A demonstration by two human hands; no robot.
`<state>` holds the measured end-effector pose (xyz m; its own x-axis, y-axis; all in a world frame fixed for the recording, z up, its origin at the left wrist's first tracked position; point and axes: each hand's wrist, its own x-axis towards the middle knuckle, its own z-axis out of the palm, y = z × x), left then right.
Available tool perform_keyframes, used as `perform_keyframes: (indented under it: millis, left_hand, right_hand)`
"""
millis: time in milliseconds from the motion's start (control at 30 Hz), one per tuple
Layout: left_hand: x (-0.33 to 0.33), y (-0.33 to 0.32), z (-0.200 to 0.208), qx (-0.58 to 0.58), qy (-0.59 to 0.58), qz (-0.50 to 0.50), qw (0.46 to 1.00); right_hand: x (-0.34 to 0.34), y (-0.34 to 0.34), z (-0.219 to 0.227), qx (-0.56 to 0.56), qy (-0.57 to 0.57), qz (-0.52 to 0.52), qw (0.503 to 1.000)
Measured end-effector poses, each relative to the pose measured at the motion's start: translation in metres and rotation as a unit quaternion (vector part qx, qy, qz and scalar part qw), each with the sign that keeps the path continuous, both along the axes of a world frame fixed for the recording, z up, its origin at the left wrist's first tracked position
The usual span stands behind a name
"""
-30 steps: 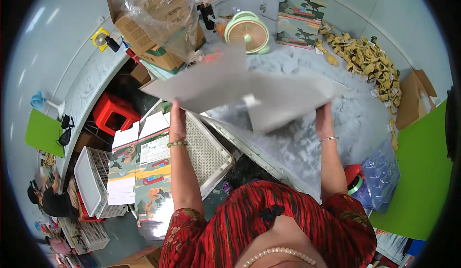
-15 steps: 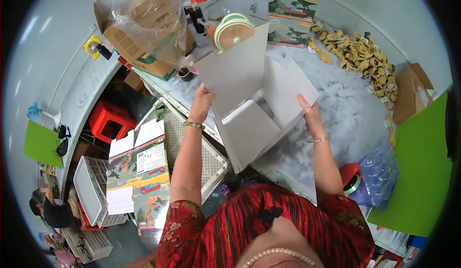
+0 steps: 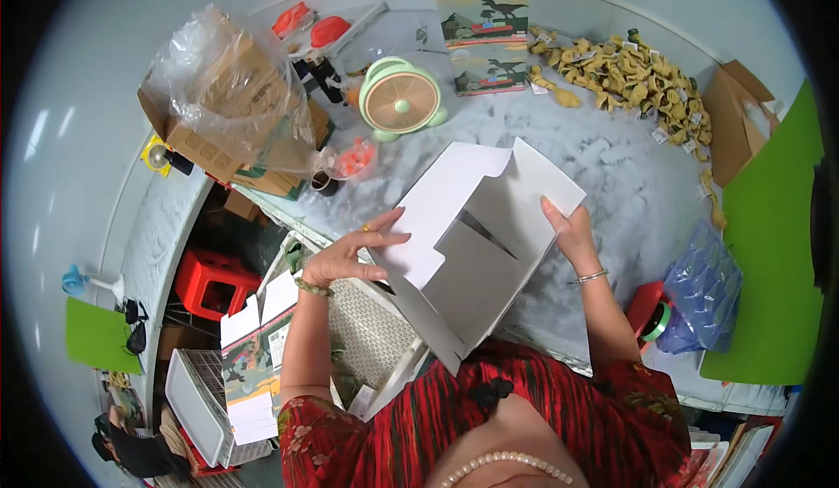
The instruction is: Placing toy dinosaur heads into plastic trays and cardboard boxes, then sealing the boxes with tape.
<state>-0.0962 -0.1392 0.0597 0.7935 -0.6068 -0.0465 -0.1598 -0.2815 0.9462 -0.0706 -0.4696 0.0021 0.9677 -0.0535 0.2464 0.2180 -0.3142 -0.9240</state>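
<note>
A partly folded cardboard box [image 3: 476, 304], plain white-grey inside, is tilted in front of my chest, its inner walls facing up. One notched flap [image 3: 450, 195] is bent over the far left side. My left hand [image 3: 350, 252] has its fingers spread and lies against the flap's left edge, not closed round it. On the other side my right hand [image 3: 572, 235] grips the right panel, thumb on the inner face and the other fingers hidden behind it. The box's outer face does not show.
On the table [image 3: 603, 173] stand printed dinosaur boxes [image 3: 485, 29], a green fan [image 3: 400, 99] and a bag-covered carton [image 3: 236, 95]. Yellow plush pieces [image 3: 629, 77] are heaped at far right. Flattened printed boxes [image 3: 253, 366] and a perforated crate [image 3: 367, 331] lie at left.
The upright far-left panel has been folded down as the notched flap. My left hand has come off its side grip and opened. The box has dropped nearer my chest.
</note>
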Motion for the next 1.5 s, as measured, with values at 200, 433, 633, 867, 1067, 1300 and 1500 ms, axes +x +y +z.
perform_keyframes:
  millis: [200,433,633,867,1067,1300,1500]
  left_hand:
    - [0.022,-0.033,0.003,0.329,-0.109,0.024,0.938]
    - [0.012,-0.023,-0.014,0.453,-0.09,0.03,0.886]
    - [0.022,-0.036,-0.014,0.373,-0.112,0.017,0.921]
    - [0.024,-0.034,-0.022,0.366,-0.132,0.028,0.921]
    - [0.02,-0.04,-0.026,0.382,-0.143,0.058,0.911]
    - [0.006,-0.045,-0.014,0.418,-0.168,0.025,0.892]
    - [0.005,-0.049,-0.013,0.415,-0.157,0.052,0.895]
  right_hand:
    - [-0.01,0.006,0.0,0.016,0.013,-0.028,0.999]
    - [-0.03,-0.013,0.007,-0.011,0.055,0.01,0.998]
    - [-0.005,-0.068,0.011,0.414,0.21,0.496,0.734]
    - [0.012,0.0,0.045,-0.077,0.136,0.408,0.899]
    - [0.021,-0.007,0.031,0.004,0.086,0.484,0.871]
    - [0.004,-0.002,0.03,0.039,0.074,0.33,0.94]
    - [-0.023,0.031,0.024,-0.366,-0.084,0.265,0.888]
